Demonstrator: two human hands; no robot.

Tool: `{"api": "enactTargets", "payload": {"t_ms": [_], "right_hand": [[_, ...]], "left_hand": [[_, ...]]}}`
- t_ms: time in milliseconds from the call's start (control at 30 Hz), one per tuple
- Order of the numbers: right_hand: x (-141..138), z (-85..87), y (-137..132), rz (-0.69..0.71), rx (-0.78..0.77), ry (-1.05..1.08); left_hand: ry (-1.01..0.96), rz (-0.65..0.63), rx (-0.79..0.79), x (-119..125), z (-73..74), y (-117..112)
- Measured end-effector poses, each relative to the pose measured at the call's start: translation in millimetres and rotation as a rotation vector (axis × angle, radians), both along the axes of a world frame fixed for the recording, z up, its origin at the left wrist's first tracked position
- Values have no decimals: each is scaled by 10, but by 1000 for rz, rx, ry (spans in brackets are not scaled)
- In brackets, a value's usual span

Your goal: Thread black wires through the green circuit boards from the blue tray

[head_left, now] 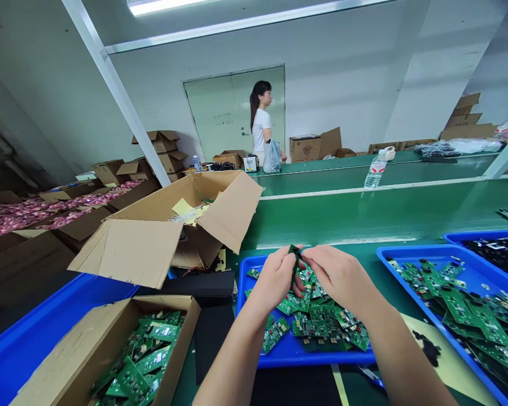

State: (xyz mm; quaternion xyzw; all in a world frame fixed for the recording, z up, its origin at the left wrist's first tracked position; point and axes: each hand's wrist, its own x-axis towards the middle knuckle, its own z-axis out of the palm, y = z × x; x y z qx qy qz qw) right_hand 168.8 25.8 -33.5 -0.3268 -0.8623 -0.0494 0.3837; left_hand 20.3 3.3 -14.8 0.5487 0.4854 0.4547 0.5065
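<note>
My left hand (278, 276) is closed around a small green circuit board (295, 251), tilted on edge above a blue tray. Against the upper end of that board, the fingertips of my right hand (328, 268) are pinched together. Whatever small part sits between them is mostly hidden. Below both hands, the blue tray (305, 359) carries a loose heap of green circuit boards (322, 324) with small components on them.
Left stands a cardboard box (110, 338) of boards, with a larger open carton (220, 220) behind it. To the right are a blue tray (423, 299) of boards and another (452, 238) with black parts. A water bottle (375, 171) stands behind; a person (261, 127) is further back.
</note>
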Motion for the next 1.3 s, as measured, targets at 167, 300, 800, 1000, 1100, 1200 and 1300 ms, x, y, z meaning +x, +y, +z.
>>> {"api": "enactTargets", "payload": {"t_ms": [167, 300, 800, 1000, 1100, 1200, 1300], "right_hand": [[-19, -13, 18, -33, -6, -7], [-24, -24, 16, -61, -30, 0], [-16, 15, -2, -97, -53, 10], [-10, 34, -18, -90, -68, 3], [-7, 32, -24, -85, -60, -5], [-2, 21, -21, -85, -50, -13], [1, 9, -12, -101, -49, -23]], "left_hand": [[49, -28, -7, 21, -22, -8], [54, -34, -14, 43, -52, -2], [11, 6, 47, 111, -76, -28], [-42, 37, 15, 100, -64, -8], [-76, 41, -4, 94, -60, -7], [-56, 9, 1, 100, -69, -16], [-32, -15, 22, 112, -88, -20]]}}
